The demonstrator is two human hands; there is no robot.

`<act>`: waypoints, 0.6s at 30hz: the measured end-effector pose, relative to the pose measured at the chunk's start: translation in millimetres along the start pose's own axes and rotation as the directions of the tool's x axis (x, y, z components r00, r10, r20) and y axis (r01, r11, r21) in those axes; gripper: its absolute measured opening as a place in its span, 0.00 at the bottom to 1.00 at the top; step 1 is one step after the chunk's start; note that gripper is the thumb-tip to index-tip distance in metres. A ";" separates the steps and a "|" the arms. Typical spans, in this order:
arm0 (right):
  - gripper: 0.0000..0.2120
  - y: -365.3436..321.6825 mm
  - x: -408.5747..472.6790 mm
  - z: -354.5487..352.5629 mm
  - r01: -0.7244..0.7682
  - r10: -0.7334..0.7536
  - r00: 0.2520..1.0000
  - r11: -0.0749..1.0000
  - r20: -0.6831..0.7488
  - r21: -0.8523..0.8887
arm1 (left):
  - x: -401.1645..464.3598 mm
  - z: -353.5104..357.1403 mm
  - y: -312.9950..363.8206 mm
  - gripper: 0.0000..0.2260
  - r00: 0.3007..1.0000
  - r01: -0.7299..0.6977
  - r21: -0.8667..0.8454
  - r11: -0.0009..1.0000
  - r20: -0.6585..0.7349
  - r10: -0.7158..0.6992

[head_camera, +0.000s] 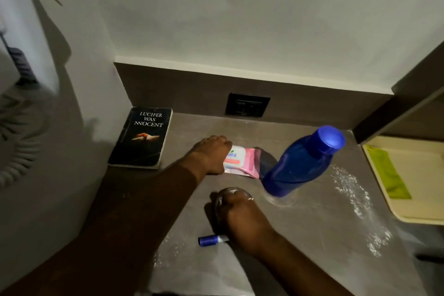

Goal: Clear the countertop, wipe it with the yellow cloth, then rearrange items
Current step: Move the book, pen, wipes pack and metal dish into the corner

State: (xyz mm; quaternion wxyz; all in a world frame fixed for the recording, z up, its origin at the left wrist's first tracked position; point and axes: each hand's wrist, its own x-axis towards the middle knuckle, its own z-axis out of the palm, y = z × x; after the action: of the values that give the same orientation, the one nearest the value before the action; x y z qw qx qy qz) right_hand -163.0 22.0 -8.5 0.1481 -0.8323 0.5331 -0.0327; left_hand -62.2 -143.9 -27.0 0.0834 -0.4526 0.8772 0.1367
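**Fig. — Clearing phase: both hands on items, countertop not yet bare**

We view the grey countertop (312, 223) from above, w/ white powdery streaks toward its right side. Our left hand (212, 155) reaches farthest in, fingers curled over the left end of a pink wet-wipes pack (242, 161); the pack lies flat, long axis running left–right, its far end just beside the base of the blue water bottle (305, 161). Our right hand (242, 218) sits nearer the body, curled round a clear glass object (227, 196) — a tumbler or small jar, we cannot tell which, since the hand covers most of it. A small blue-capped tube (211, 240) lies on its side touching the right hand's near edge, axis left–right.

Key relation: the bottle stands upright btwn and to the right of both hands, nearer the left hand's pack than the right hand's glass. The paperback book (141, 137) lies flat in the back-left corner, well apart from the bottle, closest to the left arm. The yellow-green cloth (386, 173) rests on a cream tray (408, 218) at the far right, off the counter edge, on the right-hand side.

We judge the task early: several items remain, no wiping yet. Lifting the pack rightward risks nudging the bottle.
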 end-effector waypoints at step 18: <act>0.10 -23.8 76.3 -8.9 -0.419 0.386 0.905 0.733 0.180 0.536 | -64.6 -39.0 -121.7 0.35 0.877 0.385 -0.344 0.856 -0.152 -0.456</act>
State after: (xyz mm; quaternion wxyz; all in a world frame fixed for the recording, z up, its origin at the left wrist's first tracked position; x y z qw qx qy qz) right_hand -111.2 -39.1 -1.2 0.4053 -0.6162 0.6622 -0.1321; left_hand 73.6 -173.7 7.4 -0.0602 -0.6541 0.7283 0.1954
